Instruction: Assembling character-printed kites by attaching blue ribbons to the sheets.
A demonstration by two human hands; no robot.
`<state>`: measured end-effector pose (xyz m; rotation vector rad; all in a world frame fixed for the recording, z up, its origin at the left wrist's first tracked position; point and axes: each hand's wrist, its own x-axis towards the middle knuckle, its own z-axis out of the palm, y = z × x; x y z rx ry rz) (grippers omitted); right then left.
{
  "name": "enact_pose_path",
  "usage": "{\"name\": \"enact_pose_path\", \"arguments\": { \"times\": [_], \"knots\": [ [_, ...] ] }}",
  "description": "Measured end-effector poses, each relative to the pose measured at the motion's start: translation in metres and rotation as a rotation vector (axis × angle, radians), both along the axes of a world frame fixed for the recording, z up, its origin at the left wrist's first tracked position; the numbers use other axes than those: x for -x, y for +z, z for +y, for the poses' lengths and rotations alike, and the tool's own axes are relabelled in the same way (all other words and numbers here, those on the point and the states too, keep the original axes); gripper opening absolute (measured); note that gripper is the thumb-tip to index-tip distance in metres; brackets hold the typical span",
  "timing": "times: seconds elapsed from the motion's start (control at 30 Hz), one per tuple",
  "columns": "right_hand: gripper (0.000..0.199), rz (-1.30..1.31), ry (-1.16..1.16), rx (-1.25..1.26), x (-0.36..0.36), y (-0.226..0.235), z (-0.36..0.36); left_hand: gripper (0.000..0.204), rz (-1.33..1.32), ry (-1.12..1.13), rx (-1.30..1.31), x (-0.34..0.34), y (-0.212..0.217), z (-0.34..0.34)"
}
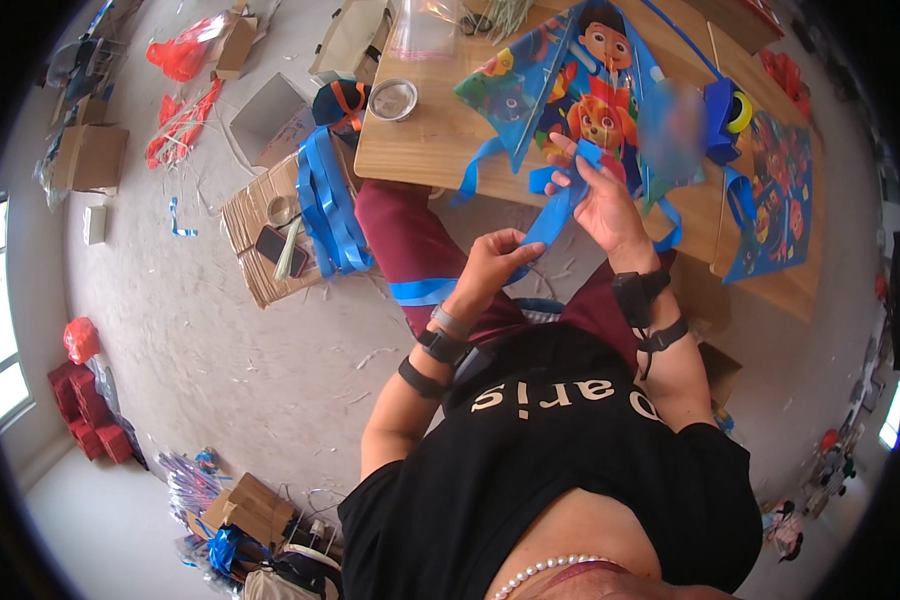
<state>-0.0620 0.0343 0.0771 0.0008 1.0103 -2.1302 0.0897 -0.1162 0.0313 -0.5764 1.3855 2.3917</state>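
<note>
A long blue ribbon strip (555, 215) runs between both my hands above my lap. My left hand (492, 265) pinches its lower part, and the strip trails on across my dark red trousers (405, 235). My right hand (598, 192) holds the upper end at the edge of the wooden table (425, 140). Just beyond it lies a colourful cartoon-printed kite (570, 85) with blue edging. Both wrists carry black straps.
A round metal dish (393, 99) sits at the table's left end. A second printed kite (780, 195) lies at the right. On the floor to the left are a bundle of blue ribbons (328, 205), flattened cardboard with a phone (280, 250), boxes and red scraps (180, 55).
</note>
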Motion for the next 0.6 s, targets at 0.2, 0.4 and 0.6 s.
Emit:
{"name": "enact_pose_path", "arguments": {
  "times": [0.2, 0.4, 0.6],
  "knots": [
    [0.051, -0.002, 0.016, -0.037, 0.0007, 0.0022, -0.0008, 0.016, -0.012, 0.013, 0.008, -0.0012, -0.0005, 0.0018],
    [0.046, 0.003, -0.016, -0.028, 0.0003, 0.0020, -0.0025, 0.016, -0.016, 0.012, 0.019, -0.0027, 0.0007, 0.0020],
    [0.047, 0.001, -0.004, -0.012, 0.0007, 0.0018, -0.0039, 0.017, -0.022, 0.009, 0.020, -0.0036, -0.0016, 0.0024]
  ]
}}
